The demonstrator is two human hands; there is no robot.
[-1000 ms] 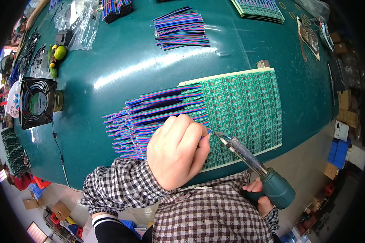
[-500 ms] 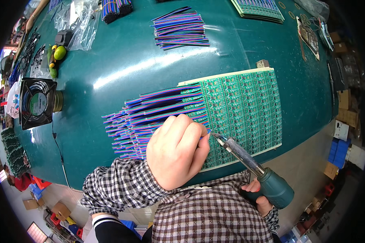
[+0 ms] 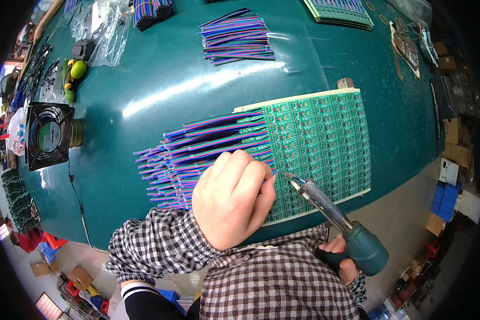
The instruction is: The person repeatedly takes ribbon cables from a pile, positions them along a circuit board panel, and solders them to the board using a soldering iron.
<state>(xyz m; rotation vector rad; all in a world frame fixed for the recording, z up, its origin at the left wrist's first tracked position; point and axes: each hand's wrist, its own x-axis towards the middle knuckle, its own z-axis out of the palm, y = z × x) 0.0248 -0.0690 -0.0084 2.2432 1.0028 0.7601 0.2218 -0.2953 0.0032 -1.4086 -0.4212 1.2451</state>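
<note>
A large green circuit board panel (image 3: 325, 144) lies on the table in front of me. Rows of multicoloured ribbon wires (image 3: 197, 144) run leftward from its left part. My left hand (image 3: 234, 197) is closed in a pinch at the board's left-middle, its fingertips on the end of a ribbon wire, mostly hidden by the fingers. A green-handled soldering gun (image 3: 364, 248) is gripped in my right hand (image 3: 342, 258), partly covered by the handle. Its metal tip points up and left, slightly above the board and just right of my left fingertips.
A small black fan (image 3: 50, 136) stands at the left. Beyond the board lie a stack of ribbon wires (image 3: 237, 38) and more green panels (image 3: 341, 13). A metal block (image 3: 345, 84) touches the board's far edge. Green fruit (image 3: 79, 69) and a clear plastic bag (image 3: 112, 37) sit far left.
The soldering gun has drawn back a little to the right, its tip now apart from my left fingertips. My left hand has stayed in place.
</note>
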